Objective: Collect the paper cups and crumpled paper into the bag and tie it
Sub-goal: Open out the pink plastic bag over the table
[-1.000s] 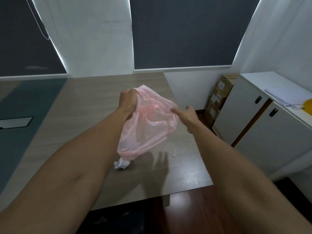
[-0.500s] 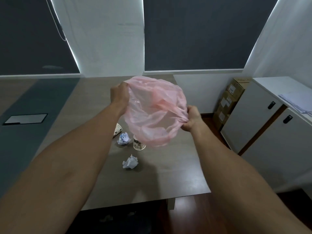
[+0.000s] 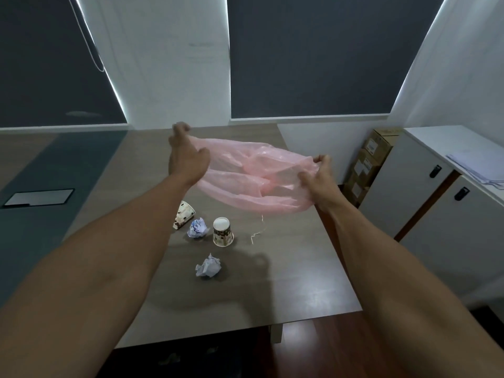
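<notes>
Above the table [image 3: 300,282], both hands [image 3: 186,159] [image 3: 320,181] pinch the stretched pink bag [image 3: 253,175], nothing visible inside it.

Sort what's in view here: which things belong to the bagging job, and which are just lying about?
Belongs to the job:
- pink bag, gripped by left hand and right hand
- tipped cup
- upside-down cup
- far paper ball
- near paper ball

Lying about:
- thin string on the table
- cardboard boxes
- papers on the cabinet
</notes>
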Demonstrator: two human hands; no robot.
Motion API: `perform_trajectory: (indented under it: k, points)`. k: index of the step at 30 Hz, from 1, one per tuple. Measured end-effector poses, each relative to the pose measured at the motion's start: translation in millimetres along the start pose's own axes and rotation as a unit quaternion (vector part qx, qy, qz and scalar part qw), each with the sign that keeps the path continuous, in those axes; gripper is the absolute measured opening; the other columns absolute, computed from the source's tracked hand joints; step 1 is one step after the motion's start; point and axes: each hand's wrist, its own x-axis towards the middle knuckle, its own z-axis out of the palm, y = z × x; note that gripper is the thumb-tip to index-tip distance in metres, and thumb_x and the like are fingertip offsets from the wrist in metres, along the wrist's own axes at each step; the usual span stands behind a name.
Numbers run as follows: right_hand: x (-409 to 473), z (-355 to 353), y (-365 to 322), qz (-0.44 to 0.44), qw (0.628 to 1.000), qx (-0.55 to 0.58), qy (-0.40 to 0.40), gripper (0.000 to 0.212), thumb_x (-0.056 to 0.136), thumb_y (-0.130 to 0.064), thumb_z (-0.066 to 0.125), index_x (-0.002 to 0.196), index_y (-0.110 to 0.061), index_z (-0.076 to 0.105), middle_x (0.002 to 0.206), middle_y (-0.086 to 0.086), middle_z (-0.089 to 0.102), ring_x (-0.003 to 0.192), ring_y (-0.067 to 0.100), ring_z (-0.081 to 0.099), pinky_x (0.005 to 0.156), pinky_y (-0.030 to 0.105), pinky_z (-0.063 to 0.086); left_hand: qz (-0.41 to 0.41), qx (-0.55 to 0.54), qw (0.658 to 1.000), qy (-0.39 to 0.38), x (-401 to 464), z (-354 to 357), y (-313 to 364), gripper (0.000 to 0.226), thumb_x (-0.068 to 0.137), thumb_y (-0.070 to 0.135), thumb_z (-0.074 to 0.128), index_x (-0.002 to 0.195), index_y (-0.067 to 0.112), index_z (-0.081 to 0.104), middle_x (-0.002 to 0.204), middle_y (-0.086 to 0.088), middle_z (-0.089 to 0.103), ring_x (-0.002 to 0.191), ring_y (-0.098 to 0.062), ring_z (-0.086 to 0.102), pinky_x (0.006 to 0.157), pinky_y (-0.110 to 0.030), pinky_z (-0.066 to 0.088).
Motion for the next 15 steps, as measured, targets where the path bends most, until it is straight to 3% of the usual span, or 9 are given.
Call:
perform_trajectory:
  k: [2, 4, 6, 7, 9, 11, 13, 15]
  points:
    - [3, -1, -4, 0.002, 0.998, 0.054, 0.033, 0.034, 0.096, -0.017, 0.054, 0.120, -0.026, 0.033, 0.119, 0.011, 0.052, 0.099, 0.032, 0.067, 0.072, 0.052, 0.063, 0.178, 0.147, 0.971, -0.069, -2, 0, -11, 0.037, 0.085, 0.003, 0.048, 0.111, 0.027, 0.038, 0.129, -0.016, 0.036, 0.089, -0.040, 0.056, 0.074, -0.049, 0.051]
    - [6, -2, -7, -0.001, 0.997, 0.071, 0.040, 0.025, 0.095, -0.017, 0.051, 0.114, -0.023, 0.036, 0.115, 0.011, 0.052, 0.101, 0.034, 0.065, 0.076, 0.054, 0.062, 0.247, 0.247, 0.929, -0.126, -5, 2, -18, 0.024, 0.088, 0.005, 0.047, 0.096, 0.026, 0.053, 0.138, -0.013, 0.033, 0.099, -0.041, 0.054, 0.075, -0.050, 0.051]
    - [7, -1, -10, -0.003, 0.998, 0.037, 0.043, 0.014, 0.095, -0.015, 0.045, 0.105, -0.021, 0.037, 0.110, 0.009, 0.051, 0.101, 0.032, 0.062, 0.078, 0.048, 0.061, 0.216, 0.296, 0.916, -0.163, -10, 4, -20, 0.019, 0.093, 0.017, 0.049, 0.098, 0.025, 0.066, 0.146, -0.009, 0.030, 0.105, -0.041, 0.056, 0.085, -0.051, 0.051]
    - [7, 1, -12, -0.012, 0.998, -0.004, 0.059, 0.012, 0.094, -0.013, 0.042, 0.102, -0.022, 0.039, 0.111, 0.009, 0.050, 0.100, 0.031, 0.059, 0.078, 0.045, 0.060, 0.181, 0.314, 0.915, -0.179, -12, 6, -19, 0.024, 0.094, 0.026, 0.051, 0.114, 0.024, 0.065, 0.147, -0.009, 0.027, 0.106, -0.043, 0.058, 0.090, -0.052, 0.051]
    - [9, 3, -12, -0.044, 0.993, -0.081, 0.079, 0.018, 0.092, -0.006, 0.037, 0.101, -0.022, 0.043, 0.119, 0.009, 0.045, 0.101, 0.028, 0.055, 0.078, 0.040, 0.061, 0.114, 0.352, 0.905, -0.209, -15, 11, -19, 0.069, 0.086, 0.047, 0.064, 0.146, 0.021, 0.039, 0.149, -0.014, 0.022, 0.114, -0.046, 0.057, 0.099, -0.052, 0.049]
    - [9, 2, -9, -0.065, 0.991, -0.101, 0.053, 0.023, 0.089, -0.004, 0.043, 0.110, -0.011, 0.049, 0.122, 0.005, 0.041, 0.104, 0.025, 0.052, 0.075, 0.026, 0.057, 0.060, 0.378, 0.894, -0.235, -18, 11, -19, 0.111, 0.072, 0.060, 0.077, 0.155, 0.021, 0.014, 0.152, -0.019, 0.018, 0.124, -0.047, 0.051, 0.102, -0.051, 0.044]
    - [10, 0, -2, -0.064, 0.982, -0.178, 0.000, 0.028, 0.085, -0.002, 0.049, 0.112, -0.002, 0.057, 0.122, 0.004, 0.041, 0.106, 0.026, 0.051, 0.079, 0.014, 0.046, 0.029, 0.406, 0.878, -0.251, -18, 12, -21, 0.125, 0.069, 0.054, 0.084, 0.158, 0.020, 0.001, 0.151, -0.020, 0.019, 0.125, -0.047, 0.050, 0.102, -0.050, 0.045]
    - [5, -3, 5, -0.042, 0.942, -0.327, -0.060, 0.036, 0.093, -0.006, 0.052, 0.128, -0.009, 0.060, 0.130, 0.006, 0.039, 0.107, 0.026, 0.052, 0.095, 0.022, 0.046, 0.007, 0.433, 0.856, -0.284, -20, 14, -23, 0.139, 0.065, 0.046, 0.090, 0.159, 0.023, -0.011, 0.152, -0.021, 0.019, 0.127, -0.045, 0.049, 0.101, -0.049, 0.046]
